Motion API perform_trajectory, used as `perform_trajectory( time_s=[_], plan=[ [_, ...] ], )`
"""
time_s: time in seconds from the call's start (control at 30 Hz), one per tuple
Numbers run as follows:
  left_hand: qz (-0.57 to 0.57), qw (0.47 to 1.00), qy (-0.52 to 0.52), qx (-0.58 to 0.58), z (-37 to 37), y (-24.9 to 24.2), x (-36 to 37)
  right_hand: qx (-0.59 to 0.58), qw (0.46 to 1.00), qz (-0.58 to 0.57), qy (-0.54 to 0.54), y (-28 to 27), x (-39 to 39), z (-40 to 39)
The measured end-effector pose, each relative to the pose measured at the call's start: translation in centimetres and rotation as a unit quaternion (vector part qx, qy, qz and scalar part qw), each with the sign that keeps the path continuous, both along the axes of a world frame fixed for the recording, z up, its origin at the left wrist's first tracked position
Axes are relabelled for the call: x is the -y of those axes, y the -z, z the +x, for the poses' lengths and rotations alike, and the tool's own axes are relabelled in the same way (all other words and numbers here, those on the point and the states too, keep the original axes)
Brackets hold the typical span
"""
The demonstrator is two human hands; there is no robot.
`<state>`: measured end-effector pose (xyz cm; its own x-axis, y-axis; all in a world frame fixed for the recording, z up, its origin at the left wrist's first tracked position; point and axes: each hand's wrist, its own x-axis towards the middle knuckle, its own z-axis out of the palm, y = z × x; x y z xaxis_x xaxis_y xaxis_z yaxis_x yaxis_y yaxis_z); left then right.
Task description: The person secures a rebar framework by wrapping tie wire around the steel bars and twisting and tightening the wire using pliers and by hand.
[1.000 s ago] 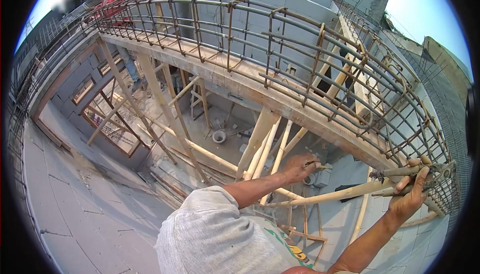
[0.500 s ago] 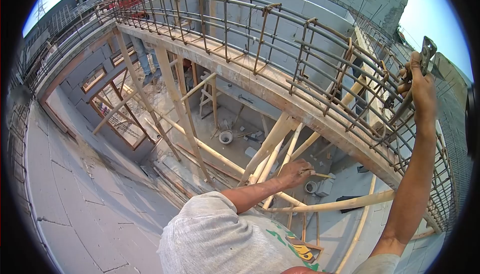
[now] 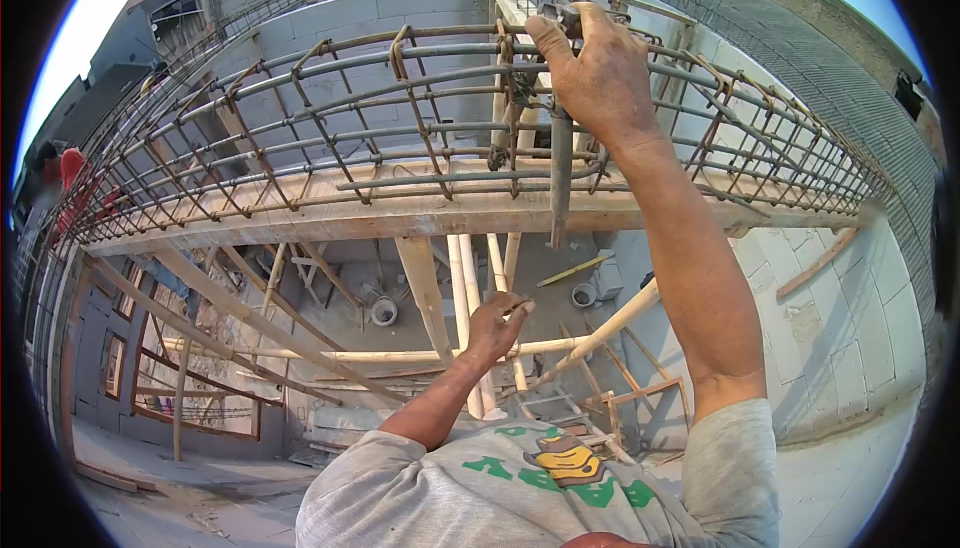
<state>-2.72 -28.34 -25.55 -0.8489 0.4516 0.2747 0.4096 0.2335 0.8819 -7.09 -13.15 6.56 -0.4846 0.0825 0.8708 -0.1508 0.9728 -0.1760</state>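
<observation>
My right hand (image 3: pixel 610 73) is raised at the top of the rebar cage (image 3: pixel 420 78), its fingers curled round the upper end of a metal hand tool. The tool's straight grey handle (image 3: pixel 561 178) hangs down in front of the bars; its head is mostly hidden by my fingers and the steel. Lower down, my left hand (image 3: pixel 495 328) is closed in a pinch, apart from the cage and in front of the bamboo poles (image 3: pixel 463 288). Something small and pale may show between its fingers, too small to name.
A timber formwork beam (image 3: pixel 330 220) runs under the cage. Slanting wooden props (image 3: pixel 425 288) and bamboo stand below. Two buckets (image 3: pixel 383 311) sit on the floor far beneath. Block walls (image 3: pixel 830 318) rise at the sides. A person in red (image 3: pixel 72 183) is at the far left.
My view has turned right, bringing the cage's middle in front of me. My right hand with the tool has come in from the side to the top bars. My left hand stays low.
</observation>
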Motion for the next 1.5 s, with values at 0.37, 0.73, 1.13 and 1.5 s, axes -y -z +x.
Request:
perform_trajectory(
  time_s=[0.37, 0.73, 1.13, 1.5],
  plan=[
    [0.108, 0.986, 0.101, -0.073, 0.8, -5.6, -7.3, -0.014, 0.960, -0.272, -0.061, 19.6, -2.6, 13.4],
    [0.125, 0.939, 0.318, 0.029, 5.3, -7.8, -18.4, -0.010, 0.829, -0.558, -0.026, 26.3, -7.4, 21.3],
    [-0.003, 0.816, 0.147, -0.560, 5.4, -17.9, -33.1, -0.260, 0.640, -0.720, -0.065, 20.5, -24.9, 19.1],
    [-0.168, 0.861, 0.131, -0.461, 3.6, -19.2, -36.3, -0.142, 0.681, -0.717, 0.022, 17.3, -32.1, 15.1]
  ],
)
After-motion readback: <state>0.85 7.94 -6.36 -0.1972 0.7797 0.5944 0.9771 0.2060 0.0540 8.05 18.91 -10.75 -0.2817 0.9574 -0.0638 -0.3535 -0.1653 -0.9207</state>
